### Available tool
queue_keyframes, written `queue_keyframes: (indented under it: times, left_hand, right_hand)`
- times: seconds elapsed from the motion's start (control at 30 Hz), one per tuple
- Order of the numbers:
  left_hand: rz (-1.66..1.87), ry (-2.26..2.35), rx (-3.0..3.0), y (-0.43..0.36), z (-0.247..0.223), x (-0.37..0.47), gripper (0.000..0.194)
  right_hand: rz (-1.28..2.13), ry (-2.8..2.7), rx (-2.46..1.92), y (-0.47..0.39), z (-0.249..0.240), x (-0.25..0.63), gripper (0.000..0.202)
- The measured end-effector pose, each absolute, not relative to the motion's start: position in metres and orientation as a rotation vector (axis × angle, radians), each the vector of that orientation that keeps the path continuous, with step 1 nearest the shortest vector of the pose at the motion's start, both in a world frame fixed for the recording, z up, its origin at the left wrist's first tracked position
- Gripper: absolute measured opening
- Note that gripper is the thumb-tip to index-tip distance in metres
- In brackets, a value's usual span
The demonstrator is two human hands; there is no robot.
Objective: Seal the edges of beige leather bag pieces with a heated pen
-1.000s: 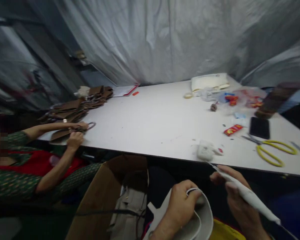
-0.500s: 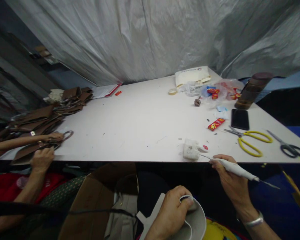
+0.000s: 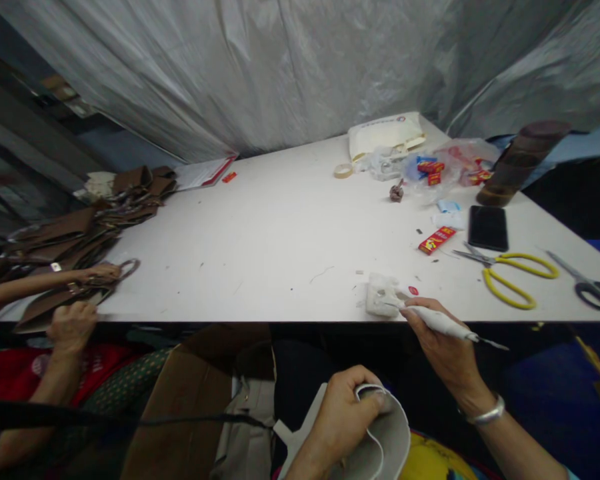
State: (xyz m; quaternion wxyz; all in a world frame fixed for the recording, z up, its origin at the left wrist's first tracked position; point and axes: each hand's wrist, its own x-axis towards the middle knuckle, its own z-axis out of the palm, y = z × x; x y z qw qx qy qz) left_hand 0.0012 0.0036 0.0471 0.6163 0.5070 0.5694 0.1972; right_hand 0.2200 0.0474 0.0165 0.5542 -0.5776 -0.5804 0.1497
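Note:
My left hand is closed on a curled pale grey piece, below the table's front edge. Between the fingers of my right hand is a white pen-like tool, thick in the middle, with a thin metal point at each end. Its left point is over a whitish block at the table's edge; whether they touch I cannot tell. A small red oval lies just right of the block.
On the white table are yellow-handled scissors, black-handled scissors, a phone, a dark bottle and tape. At left, another person's hands hold a brown bag near stacked brown bags.
My right hand has moved left with the tool, bringing its point over the whitish block. My left hand still grips the grey piece. The view has shifted slightly.

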Motion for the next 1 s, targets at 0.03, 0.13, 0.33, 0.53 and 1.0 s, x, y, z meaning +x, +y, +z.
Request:
queue_keyframes:
  times: [0.03, 0.13, 0.33, 0.53, 1.0]
  left_hand:
    - [0.458, 1.314, 1.157, 0.004, 0.047, 0.001, 0.015]
    - [0.475, 1.323, 1.139, 0.004, 0.048, 0.000, 0.013]
    - [0.510, 1.331, 1.172, 0.002, 0.049, -0.003, 0.011]
    - [0.488, 1.311, 1.176, 0.002, 0.054, -0.003, 0.010]
    - [0.467, 1.276, 1.187, -0.002, 0.053, -0.001, 0.013]
  right_hand:
    - [0.345, -1.382, -1.369, 0.048, 0.016, 0.220, 0.022]
    - [0.320, -1.389, -1.374, 0.049, 0.013, 0.219, 0.025]
    - [0.304, -1.441, -1.369, 0.050, 0.006, 0.218, 0.022]
    - [0.254, -1.489, -1.416, 0.054, 0.006, 0.218, 0.029]
    - [1.035, -1.272, -1.281, -0.027, 0.032, 0.214, 0.029]
